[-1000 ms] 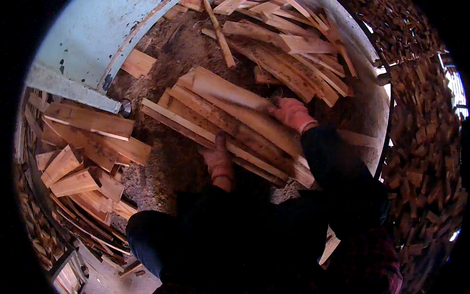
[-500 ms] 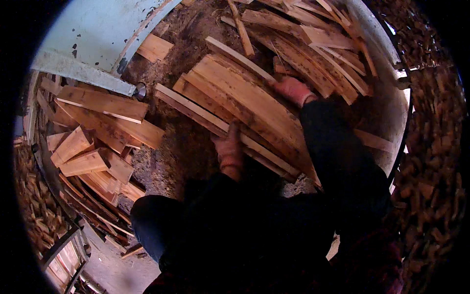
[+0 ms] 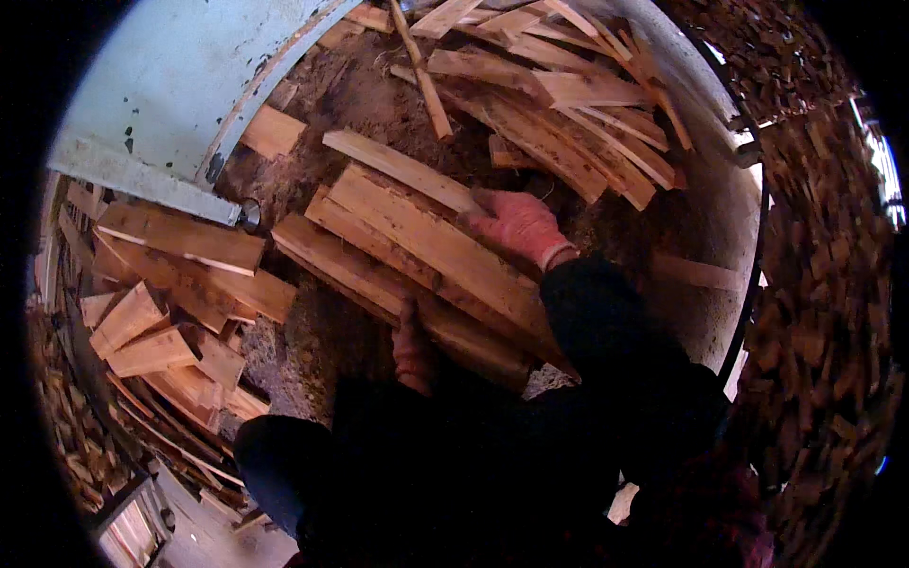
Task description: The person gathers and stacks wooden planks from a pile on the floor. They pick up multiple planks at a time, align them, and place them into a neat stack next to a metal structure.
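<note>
In the middle lies a stack of long wooden boards (image 3: pixel 431 248), running from upper left to lower right. My right hand (image 3: pixel 519 227), in a pinkish-orange work glove, is closed on the right part of the far board (image 3: pixel 398 168), which is tilted along the stack's far side. At the near side, my left hand (image 3: pixel 411 348), gloved alike, grips the edge of the near board (image 3: pixel 346 265). Its fingers are partly hidden below that edge. The boards' lower right ends disappear behind my dark right sleeve.
Loose boards (image 3: pixel 530 133) lie heaped at the far right beside a curved pale wall (image 3: pixel 724 222). Short wood blocks and planks (image 3: pixel 151 350) are piled at left, under a chipped light-blue metal panel (image 3: pixel 180 95). Dirt and wood debris (image 3: pixel 327 104) cover the ground.
The near board has turned from on edge to showing its broad face. The far board has tilted to show more of its face, and my right hand has moved left with it. The view has shifted.
</note>
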A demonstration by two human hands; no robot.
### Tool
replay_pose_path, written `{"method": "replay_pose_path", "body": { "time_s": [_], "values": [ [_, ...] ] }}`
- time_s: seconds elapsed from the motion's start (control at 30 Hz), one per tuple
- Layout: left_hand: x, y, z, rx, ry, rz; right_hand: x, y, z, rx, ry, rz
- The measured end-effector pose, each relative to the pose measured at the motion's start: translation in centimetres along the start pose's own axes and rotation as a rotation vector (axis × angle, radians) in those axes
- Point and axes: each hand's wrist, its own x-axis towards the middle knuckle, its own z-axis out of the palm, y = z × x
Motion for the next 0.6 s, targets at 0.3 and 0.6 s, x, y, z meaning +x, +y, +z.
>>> {"method": "replay_pose_path", "body": {
  "time_s": [0.3,0.6],
  "values": [
    [8.7,-2.8,2.4,1.184,1.87,1.136,5.0,5.8,0.1,0.118,-0.168,0.064],
    [5.8,-6.4,2.9,0.894,1.778,0.986,-0.6,2.6,0.6,0.144,-0.113,-0.029]
  ]
}}
